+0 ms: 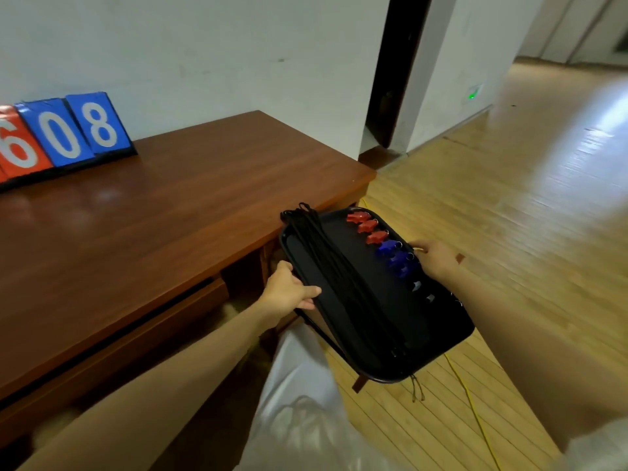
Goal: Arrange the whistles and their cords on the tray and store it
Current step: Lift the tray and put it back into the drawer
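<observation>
A black rectangular tray [438, 348] is held in the air beside the right end of the wooden desk. My left hand [289, 290] grips its left rim with the thumb on top. My right hand [436, 258] grips the right rim. Along the tray's right side lie three red whistles [367, 227], then blue whistles [394, 254], then dark ones [423, 292] that are hard to make out. A bundle of black cords [326, 263] lies lengthwise on the tray's left part, its ends hanging over the near rim.
The brown wooden desk [153, 226] stretches to the left, with a flip scoreboard [64, 134] showing 6, 0, 8 at its back. A dark doorway [394, 69] is ahead. Wooden floor spreads to the right, with a yellow cable [475, 413] on it.
</observation>
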Demonstrator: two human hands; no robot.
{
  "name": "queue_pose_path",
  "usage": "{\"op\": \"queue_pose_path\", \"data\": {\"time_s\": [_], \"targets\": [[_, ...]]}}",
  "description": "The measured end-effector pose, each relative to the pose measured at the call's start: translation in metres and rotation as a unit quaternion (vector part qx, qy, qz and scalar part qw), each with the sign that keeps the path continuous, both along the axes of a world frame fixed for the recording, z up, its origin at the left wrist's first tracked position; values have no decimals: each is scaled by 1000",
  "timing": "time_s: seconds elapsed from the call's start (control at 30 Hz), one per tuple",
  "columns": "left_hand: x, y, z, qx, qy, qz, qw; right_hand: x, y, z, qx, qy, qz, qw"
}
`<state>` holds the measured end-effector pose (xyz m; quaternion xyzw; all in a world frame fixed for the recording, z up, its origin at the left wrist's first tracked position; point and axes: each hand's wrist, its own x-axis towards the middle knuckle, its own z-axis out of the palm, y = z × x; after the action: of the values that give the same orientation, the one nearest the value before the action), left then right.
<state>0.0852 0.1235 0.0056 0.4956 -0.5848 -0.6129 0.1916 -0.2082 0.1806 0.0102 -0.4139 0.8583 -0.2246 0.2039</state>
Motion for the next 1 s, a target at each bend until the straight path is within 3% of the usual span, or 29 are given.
{"op": "queue_pose_path", "data": {"time_s": [0.43,0.7,1.0], "targets": [[-41,32,-42,52,-18,-32,998,-33,32,-55,44,-20,-66,997],[-49,2,-58,90,-15,10,996,-41,-9,-71,49,-35,-53,997],[-66,-40,-78,104,-83,35,991,-50,-54,-94,70,-16,-40,997]]}}
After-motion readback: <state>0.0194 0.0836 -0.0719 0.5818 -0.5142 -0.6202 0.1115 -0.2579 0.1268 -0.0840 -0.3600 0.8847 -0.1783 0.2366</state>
